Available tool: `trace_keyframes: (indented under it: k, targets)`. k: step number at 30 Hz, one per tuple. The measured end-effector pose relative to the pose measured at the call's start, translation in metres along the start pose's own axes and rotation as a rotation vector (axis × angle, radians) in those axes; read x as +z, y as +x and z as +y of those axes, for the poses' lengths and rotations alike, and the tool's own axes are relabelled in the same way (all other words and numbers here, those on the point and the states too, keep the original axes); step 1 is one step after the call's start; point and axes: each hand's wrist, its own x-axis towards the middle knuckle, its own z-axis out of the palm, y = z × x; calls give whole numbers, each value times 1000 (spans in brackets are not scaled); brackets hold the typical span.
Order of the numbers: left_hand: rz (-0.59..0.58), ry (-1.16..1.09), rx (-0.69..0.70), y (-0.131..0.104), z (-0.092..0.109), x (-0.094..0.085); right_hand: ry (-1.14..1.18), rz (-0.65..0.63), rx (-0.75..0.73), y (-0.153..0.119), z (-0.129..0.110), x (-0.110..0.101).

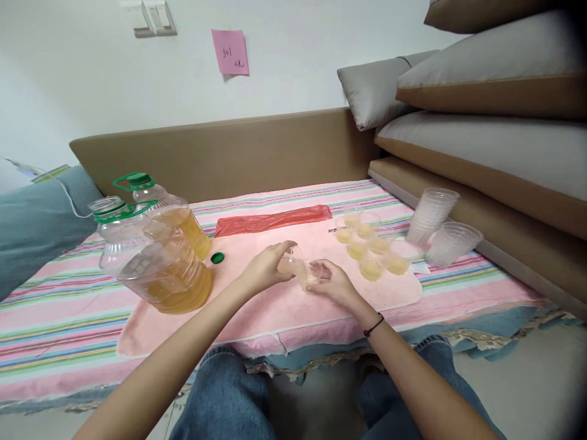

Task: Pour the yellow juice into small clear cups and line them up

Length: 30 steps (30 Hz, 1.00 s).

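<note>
While two big clear plastic jugs of yellow liquid (158,256) with green handles stood at the left on the pink towel (257,318), a small green cap (217,258) lay beside them. Next, the left hand (266,269) had its fingers curled around a small clear plastic cup (292,263), tipped toward the right. Touching it, the right hand (332,282) pinched another small clear cup (312,276). Farther right sat little filled cups (369,244) and stacked empty cups (431,215).
</note>
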Motion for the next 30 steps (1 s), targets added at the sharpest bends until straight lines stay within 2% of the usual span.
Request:
trace_keyframes:
  k: [6, 11, 15, 19, 24, 30]
  targets:
    - [91, -299, -111, 10, -11, -1, 2, 14, 14, 1, 2, 0]
    - [208, -556, -204, 37, -27, 3, -9, 19, 17, 0, 3, 1]
    - [281, -642, -258, 69, -36, 13, -53, 28, 24, -2, 0, 3]
    - [312, -640, -312, 107, -40, 31, -133, 27, 20, -4, -7, 5]
    - [277, -593, -375, 159, -34, 53, -262, 48, 22, -9, -16, 8]
    - [175, -547, -386, 217, -36, 72, -312, 4, 111, -14, -24, 2]
